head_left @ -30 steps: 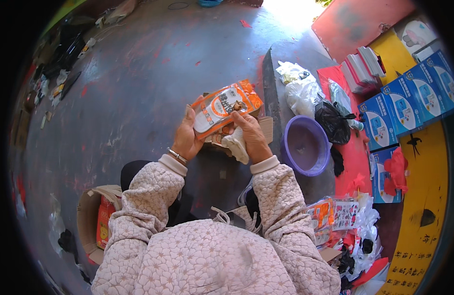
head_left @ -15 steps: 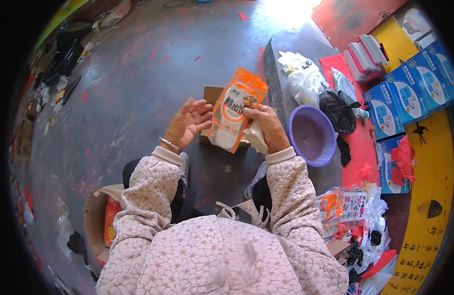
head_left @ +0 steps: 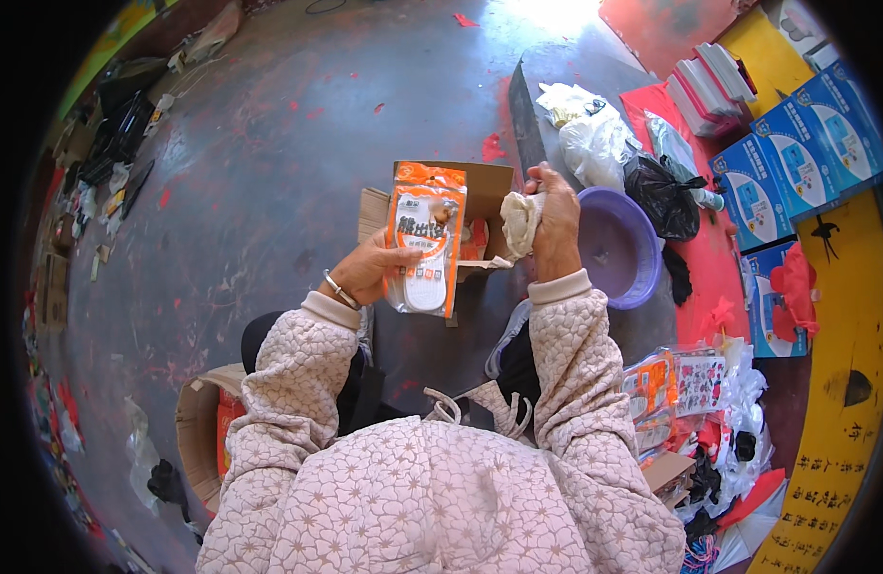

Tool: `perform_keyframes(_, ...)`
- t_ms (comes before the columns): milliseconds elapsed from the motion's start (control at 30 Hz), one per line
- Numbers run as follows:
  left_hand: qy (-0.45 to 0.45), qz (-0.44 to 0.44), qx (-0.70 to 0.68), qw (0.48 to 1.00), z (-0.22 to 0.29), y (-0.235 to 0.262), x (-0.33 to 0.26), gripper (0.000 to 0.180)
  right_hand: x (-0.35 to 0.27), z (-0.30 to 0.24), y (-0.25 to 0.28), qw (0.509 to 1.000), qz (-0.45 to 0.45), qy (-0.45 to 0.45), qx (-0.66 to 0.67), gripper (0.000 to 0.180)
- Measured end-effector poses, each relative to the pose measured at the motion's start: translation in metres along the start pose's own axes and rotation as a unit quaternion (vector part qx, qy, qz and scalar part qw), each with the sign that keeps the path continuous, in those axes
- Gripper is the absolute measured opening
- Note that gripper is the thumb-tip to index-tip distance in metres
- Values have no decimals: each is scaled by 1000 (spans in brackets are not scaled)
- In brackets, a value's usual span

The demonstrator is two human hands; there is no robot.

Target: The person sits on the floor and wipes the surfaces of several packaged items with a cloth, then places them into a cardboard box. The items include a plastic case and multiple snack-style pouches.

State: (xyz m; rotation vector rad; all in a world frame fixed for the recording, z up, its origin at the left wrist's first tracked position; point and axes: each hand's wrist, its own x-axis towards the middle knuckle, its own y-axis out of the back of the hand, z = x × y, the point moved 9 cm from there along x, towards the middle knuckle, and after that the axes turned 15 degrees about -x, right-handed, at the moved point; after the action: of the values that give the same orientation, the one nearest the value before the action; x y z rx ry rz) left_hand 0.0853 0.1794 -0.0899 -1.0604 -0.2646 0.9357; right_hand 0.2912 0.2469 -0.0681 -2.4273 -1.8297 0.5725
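Note:
My left hand (head_left: 363, 273) grips the lower left side of an orange-and-clear packet of insoles (head_left: 425, 239), thumb across its front. The packet stands nearly upright, and a white sole shape shows through its window. My right hand (head_left: 558, 225) is closed on a crumpled cream cloth (head_left: 522, 224), held to the right of the packet. Behind both lies an open cardboard box (head_left: 489, 180) with something orange inside; the packet hides its left part.
A purple basin (head_left: 609, 298) stands just right of my right hand, beside white and black plastic bags (head_left: 660, 199). Blue boxes (head_left: 752, 187) line the right side. More orange packets (head_left: 650, 387) lie at lower right. Another cardboard box (head_left: 195, 430) sits at lower left.
The insole packet has passed from my right hand to my left and now stands straighter. My right hand has moved up and right, keeping the cloth. More of the open box shows.

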Motion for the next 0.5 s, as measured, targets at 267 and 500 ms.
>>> perform_keyframes(267, 10, -27, -15, 999, -8, -1, 0, 40, -99, -36, -101, 767, -50, 470, -433, 40)
perform_keyframes(500, -52, 1, -41, 998, 5, 7, 2, 36, 9, 13, -3, 997, 24, 55, -42, 21)
